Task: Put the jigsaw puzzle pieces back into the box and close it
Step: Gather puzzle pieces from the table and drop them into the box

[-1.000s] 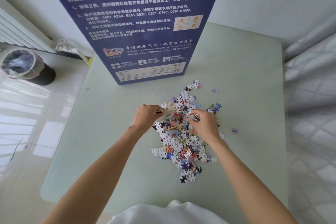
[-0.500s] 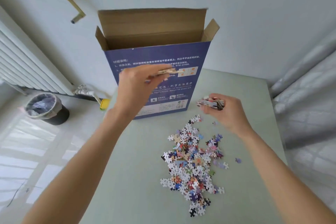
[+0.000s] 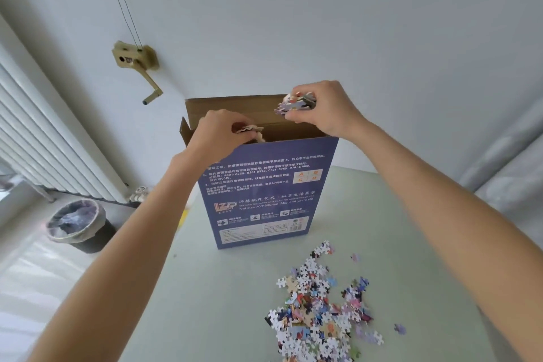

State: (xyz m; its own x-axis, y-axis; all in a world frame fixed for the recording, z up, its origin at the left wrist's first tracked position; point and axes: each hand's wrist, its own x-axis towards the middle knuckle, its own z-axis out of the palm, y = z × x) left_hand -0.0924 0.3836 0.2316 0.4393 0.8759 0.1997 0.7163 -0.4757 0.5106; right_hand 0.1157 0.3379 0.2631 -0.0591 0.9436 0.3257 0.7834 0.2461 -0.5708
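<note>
1. the left hand (image 3: 219,132) has its grip pinched narrow on a small clump of puzzle pieces (image 3: 248,130), right at the open mouth of the box (image 3: 264,185), just above its front wall.
2. the right hand (image 3: 320,110) has its grip curled round a bigger handful of pieces (image 3: 296,103), held over the right side of the opening, a little higher than the left one.
3. neither handful has been let go; both sit in the fingers, so the drop into the box looks like the step in hand.
4. the box stands upright on the pale green bench (image 3: 220,303), blue printed face towards the person, brown top flaps (image 3: 229,106) standing open. what already lies inside cannot be seen from here.
5. a loose pile of pieces (image 3: 317,308) lies on the bench in front of the box and to its right, with a few strays just beside it.
6. judged from that pile, the job is only partly done: several more handfuls are left to gather, then the flaps need folding shut.
7. off the bench to the left, a bin (image 3: 78,225) stands on the floor below a white radiator (image 3: 44,138).
</note>
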